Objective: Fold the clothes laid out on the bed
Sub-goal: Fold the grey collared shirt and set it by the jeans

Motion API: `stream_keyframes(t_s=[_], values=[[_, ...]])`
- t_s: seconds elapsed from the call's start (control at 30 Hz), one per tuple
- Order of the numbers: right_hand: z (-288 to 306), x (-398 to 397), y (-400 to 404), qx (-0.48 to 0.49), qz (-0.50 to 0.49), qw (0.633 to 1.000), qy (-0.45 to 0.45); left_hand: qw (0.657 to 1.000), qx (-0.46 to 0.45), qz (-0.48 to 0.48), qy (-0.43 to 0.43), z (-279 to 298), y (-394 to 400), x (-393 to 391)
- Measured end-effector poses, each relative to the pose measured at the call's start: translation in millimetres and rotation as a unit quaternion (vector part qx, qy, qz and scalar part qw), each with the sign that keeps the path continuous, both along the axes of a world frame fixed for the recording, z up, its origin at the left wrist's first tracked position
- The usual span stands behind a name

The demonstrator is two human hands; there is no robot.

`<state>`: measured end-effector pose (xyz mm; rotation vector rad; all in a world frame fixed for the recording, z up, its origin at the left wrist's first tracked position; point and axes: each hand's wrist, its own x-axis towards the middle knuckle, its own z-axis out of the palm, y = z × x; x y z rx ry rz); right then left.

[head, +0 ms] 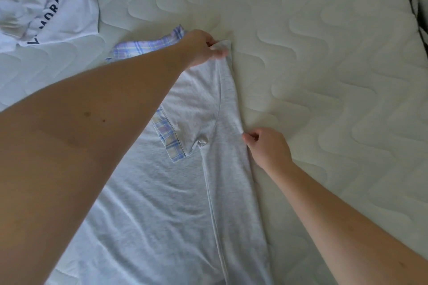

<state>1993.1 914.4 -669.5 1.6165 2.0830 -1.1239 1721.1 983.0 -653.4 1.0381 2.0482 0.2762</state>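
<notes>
Shirt (pixel 162 203) edge pinched between fingers (pixel 217 53) of both hands.

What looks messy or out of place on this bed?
The white printed garment lies crumpled at the far left of the mattress, unfolded. The grey shirt both hands hold is mid-fold; nothing looks torn or spilled.

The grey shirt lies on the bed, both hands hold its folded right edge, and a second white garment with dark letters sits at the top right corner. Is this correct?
Not quite. The white garment with dark letters sits at the top left corner, not the top right; the head view shows it. The rest holds: the grey shirt lies on the bed, and the left hand and right hand hold its folded right edge.
</notes>
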Motion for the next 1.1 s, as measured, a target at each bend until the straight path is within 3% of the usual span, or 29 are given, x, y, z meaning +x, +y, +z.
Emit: stream_keyframes(t_s=[0.07,0.13,0.37,0.57,0.7,0.9,1.1], values=[[0.9,-2.8,-2.7,-0.004,-0.003,1.0,0.006,0.993,-0.077,-0.081,0.044,9.7,0.8,-0.6],[1.5,-5.4,-4.3,0.001,-0.002,1.0,0.008,0.987,-0.103,-0.105,0.063,13.6,3.7,0.4],[1.5,-5.6,-7.7,0.041,-0.014,0.999,-0.006,0.999,-0.016,-0.037,0.026,1.1,-0.3,13.0],[-0.6,-11.1,-3.4,0.029,-0.013,0.999,0.008,0.997,-0.042,-0.051,0.039,14.9,29.4,19.6],[-0.8,-15.2,-0.4,0.072,-0.001,0.997,0.025,0.998,-0.05,0.024,0.018,3.3,39.2,16.9],[-8.8,-12.2,3.2,0.045,-0.027,0.998,0.026,0.99,0.014,0.133,-0.044,-17.4,35.0,16.0],[-11.6,-14.6,9.3,0.008,-0.012,1.0,0.008,0.999,-0.027,-0.019,0.03,0.3,43.9,15.2]])
